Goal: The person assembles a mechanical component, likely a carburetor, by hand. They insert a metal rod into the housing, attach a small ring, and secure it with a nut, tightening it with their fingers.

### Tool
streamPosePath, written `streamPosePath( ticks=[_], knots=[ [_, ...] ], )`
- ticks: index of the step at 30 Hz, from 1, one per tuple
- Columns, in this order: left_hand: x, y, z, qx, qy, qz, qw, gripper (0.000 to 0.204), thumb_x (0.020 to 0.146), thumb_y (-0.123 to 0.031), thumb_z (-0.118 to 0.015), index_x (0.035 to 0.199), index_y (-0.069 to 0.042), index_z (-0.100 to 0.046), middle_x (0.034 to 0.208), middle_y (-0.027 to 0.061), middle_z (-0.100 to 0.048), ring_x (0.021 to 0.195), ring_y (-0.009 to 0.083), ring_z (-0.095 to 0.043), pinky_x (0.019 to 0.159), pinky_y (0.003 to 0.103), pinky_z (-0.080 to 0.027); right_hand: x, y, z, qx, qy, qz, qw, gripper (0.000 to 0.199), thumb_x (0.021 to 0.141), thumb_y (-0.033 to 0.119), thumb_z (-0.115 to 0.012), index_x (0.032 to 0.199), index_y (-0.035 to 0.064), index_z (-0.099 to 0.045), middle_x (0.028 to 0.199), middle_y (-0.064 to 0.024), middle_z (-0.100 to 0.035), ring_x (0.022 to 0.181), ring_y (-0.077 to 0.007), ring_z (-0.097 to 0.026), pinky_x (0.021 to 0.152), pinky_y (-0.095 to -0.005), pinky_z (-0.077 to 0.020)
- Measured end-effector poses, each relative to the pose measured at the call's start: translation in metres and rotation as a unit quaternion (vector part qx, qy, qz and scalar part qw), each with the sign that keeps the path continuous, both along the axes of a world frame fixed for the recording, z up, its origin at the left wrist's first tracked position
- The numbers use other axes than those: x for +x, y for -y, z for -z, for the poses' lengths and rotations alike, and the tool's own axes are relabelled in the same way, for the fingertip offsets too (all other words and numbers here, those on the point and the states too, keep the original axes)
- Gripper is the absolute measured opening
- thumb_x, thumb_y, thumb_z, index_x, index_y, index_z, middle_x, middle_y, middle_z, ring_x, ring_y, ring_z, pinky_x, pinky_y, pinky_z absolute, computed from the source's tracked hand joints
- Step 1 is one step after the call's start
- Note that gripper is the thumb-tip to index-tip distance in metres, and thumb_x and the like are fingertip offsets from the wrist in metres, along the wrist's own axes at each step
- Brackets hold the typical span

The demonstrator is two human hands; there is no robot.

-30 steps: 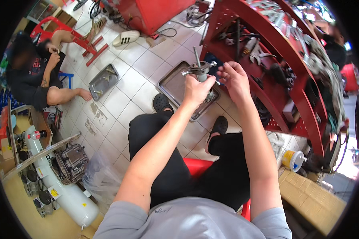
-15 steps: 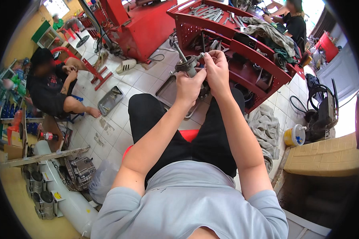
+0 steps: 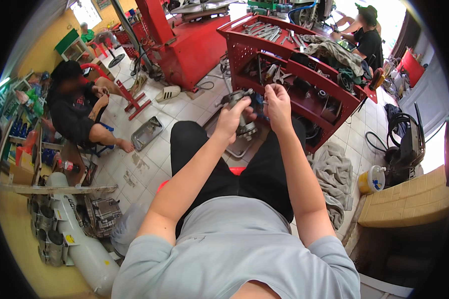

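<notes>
We grip one grey metal engine part (image 3: 243,115) in our left hand (image 3: 232,118), fingers clamped round it above our lap, while our right hand (image 3: 277,102) pinches something too small to tell. One red tool cart (image 3: 304,74) stands beyond; two seated people flank it.

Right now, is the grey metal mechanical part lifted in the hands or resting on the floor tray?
Lifted. The left hand grips the grey metal mechanical part above the knees, and the right hand pinches beside its top; it is clear of the metal tray below.
</notes>
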State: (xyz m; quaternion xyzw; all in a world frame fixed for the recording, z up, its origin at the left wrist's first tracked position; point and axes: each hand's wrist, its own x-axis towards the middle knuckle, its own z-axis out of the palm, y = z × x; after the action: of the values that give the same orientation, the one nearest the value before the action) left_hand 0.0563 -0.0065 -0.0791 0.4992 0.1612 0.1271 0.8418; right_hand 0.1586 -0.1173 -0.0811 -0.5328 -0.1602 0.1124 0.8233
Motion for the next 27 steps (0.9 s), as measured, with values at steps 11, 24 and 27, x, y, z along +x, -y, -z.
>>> streamPosePath(
  ticks=[11, 24, 27],
  knots=[
    [0.002, -0.048, 0.080, -0.027, -0.202, 0.126, 0.971, 0.045, 0.086, -0.050, -0.046, 0.102, -0.008, -0.053, 0.070, 0.0121, -0.060, 0.055, 0.0275, -0.063, 0.047, 0.042, -0.050, -0.023, -0.007, -0.022, -0.071, 0.058, -0.121, 0.988, 0.011, 0.087, 0.010, -0.066, 0.092, 0.0006, -0.062, 0.080, -0.0005, -0.063, 0.066, -0.0052, -0.052, 0.059, -0.0210, -0.0395],
    [-0.036, 0.000, -0.032, 0.054, 0.236, -0.026, 0.970, 0.024, 0.093, -0.023, -0.061, 0.103, -0.004, -0.049, 0.095, 0.0096, -0.064, 0.081, 0.0172, -0.065, 0.073, 0.030, -0.055, -0.071, 0.030, -0.062, 0.040, -0.003, -0.135, 0.990, 0.014, 0.088, 0.012, -0.068, 0.096, 0.0018, -0.063, 0.075, 0.0012, -0.062, 0.044, 0.0013, -0.035, 0.038, -0.0178, -0.0223],
    [-0.051, 0.012, -0.039, 0.060, 0.286, -0.042, 0.955, 0.026, 0.088, -0.011, -0.067, 0.106, -0.003, -0.049, 0.099, 0.0111, -0.065, 0.090, 0.0157, -0.063, 0.082, 0.028, -0.052, -0.088, 0.031, -0.070, 0.070, 0.010, -0.104, 0.992, 0.014, 0.086, 0.010, -0.069, 0.096, 0.0017, -0.062, 0.077, -0.0002, -0.064, 0.045, 0.0019, -0.037, 0.038, -0.0172, -0.0227]
  ],
)
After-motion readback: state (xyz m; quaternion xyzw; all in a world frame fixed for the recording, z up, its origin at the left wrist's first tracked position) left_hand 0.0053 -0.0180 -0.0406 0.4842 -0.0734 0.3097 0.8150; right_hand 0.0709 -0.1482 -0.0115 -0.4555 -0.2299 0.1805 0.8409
